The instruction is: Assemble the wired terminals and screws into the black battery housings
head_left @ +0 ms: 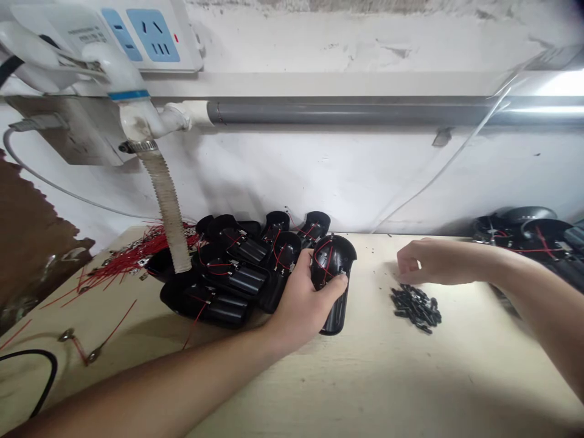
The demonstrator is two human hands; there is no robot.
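My left hand [303,298] is closed around a black plastic housing [334,319] with a rounded top and a red wire inside. The thumb lies across the middle of its open side, near a small metal contact. To the right, my right hand [424,260] hovers just above the far edge of a pile of small black parts [416,307]. Its fingers are curled together and pointing down; whether a part is between the fingertips is hidden. Several similar black housings [249,278] with red wires lie left of my left hand.
A ribbed hose [166,207] hangs from white pipe fittings down to the housings. Bundled red wires [132,255] with metal tabs lie at the left of the table [365,389]. More black housings [542,234] sit at the far right. A grey pipe [347,114] runs along the wall.
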